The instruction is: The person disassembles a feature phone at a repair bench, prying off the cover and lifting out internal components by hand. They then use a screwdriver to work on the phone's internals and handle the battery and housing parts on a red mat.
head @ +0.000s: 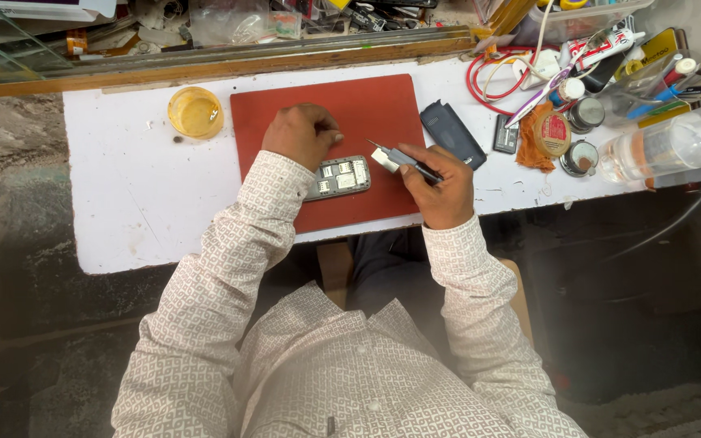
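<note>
An opened grey mobile phone (339, 177) lies back-side up on a red mat (367, 105), its inner slots showing. My left hand (300, 135) rests on the mat at the phone's upper left end, fingers curled and touching it. My right hand (440, 185) sits just right of the phone and grips a slim dark screwdriver (403, 159), whose tip points up and left over the mat. A small silvery piece (381, 159) sits under the tool by my fingers.
A black phone back cover (451, 134) and a small dark battery (505, 135) lie right of the mat on the white board (139, 195). A yellow dish (195, 112) stands to the left. Red wires, small tins, a clear bottle (667, 146) and tools crowd the right end.
</note>
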`<state>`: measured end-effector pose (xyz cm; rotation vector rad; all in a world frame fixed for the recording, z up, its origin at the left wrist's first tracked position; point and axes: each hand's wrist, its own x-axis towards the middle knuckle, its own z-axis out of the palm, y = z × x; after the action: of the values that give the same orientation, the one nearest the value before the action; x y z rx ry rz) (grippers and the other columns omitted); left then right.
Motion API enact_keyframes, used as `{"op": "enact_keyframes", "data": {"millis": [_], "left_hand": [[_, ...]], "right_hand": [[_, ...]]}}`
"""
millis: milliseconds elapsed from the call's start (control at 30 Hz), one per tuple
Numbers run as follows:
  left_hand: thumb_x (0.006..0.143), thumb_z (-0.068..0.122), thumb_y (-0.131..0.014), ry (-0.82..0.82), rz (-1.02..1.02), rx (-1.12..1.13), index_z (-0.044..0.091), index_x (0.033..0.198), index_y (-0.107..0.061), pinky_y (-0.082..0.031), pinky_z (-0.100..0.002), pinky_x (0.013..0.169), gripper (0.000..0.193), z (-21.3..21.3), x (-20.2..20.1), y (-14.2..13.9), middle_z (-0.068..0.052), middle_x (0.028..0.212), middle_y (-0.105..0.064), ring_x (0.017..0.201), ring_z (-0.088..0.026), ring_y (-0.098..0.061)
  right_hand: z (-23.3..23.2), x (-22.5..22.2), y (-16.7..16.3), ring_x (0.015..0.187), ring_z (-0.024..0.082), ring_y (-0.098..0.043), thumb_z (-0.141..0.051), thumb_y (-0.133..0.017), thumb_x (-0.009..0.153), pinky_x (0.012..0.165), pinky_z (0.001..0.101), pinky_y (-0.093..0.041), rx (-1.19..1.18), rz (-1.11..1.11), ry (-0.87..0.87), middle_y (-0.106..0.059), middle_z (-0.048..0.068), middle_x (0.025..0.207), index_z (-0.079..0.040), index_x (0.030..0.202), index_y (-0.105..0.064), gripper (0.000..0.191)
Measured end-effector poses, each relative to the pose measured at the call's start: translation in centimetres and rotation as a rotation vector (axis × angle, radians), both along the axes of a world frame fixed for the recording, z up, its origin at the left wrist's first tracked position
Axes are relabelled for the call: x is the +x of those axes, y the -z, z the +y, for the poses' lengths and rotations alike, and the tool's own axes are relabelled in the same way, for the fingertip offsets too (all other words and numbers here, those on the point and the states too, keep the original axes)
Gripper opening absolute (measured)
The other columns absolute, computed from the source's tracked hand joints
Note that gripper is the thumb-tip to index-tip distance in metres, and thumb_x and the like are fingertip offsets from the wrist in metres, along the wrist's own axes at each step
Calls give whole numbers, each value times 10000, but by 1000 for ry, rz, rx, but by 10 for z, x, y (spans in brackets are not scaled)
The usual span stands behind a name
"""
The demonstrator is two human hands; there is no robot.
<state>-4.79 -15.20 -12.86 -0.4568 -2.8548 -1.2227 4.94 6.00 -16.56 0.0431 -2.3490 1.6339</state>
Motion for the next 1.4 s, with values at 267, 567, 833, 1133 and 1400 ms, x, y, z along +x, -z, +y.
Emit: {"op": "enact_keyframes", "data": {"millis": [267,567,833,1133,1400], "left_hand": [[821,299,-851,-75,31,-111,73,808,-764,-568,-428,675,243,2,-2,-2,-106,779,-745,717,-296,-716],[799,164,-838,-76,58,35,67,960,-766,-596,-352,732,202,-22,-6,6,-91,891,-760,770,-210,-735],[707,310,-937,-60,192,2,21,1224,-681,-536,-409,787,646,-71,57,22,-142,1047,-619,892,-297,-615],[636,246,-968,-105,120,35,54,1124,-689,-534,-405,918,594,-54,74,37,-98,1089,-639,1018,-253,-617],[868,46,-800,-47,30,714,8,1264,-619,-602,-322,904,437,13,106,32,-127,1154,-729,1014,-197,-724]], "right_hand": [[7,10,0,677,58,-529,9,-694,903,609,215,-419,41,7,38,-610,18,792,15,1182,-747,283],[16,13,19,727,94,-652,-138,-679,966,639,215,-497,-380,-186,-5,-759,34,947,-31,1318,-658,369],[7,14,39,998,177,-675,-98,-625,1043,904,314,-546,-688,-106,-337,-695,87,1111,9,1353,-563,334],[-4,10,37,965,135,-624,-90,-556,1044,878,283,-542,-408,-162,-322,-666,84,1198,-28,1320,-498,289],[5,8,44,948,174,-632,-44,-481,1014,877,325,-544,-636,-199,-294,-646,105,1113,-15,1277,-495,265]]}}
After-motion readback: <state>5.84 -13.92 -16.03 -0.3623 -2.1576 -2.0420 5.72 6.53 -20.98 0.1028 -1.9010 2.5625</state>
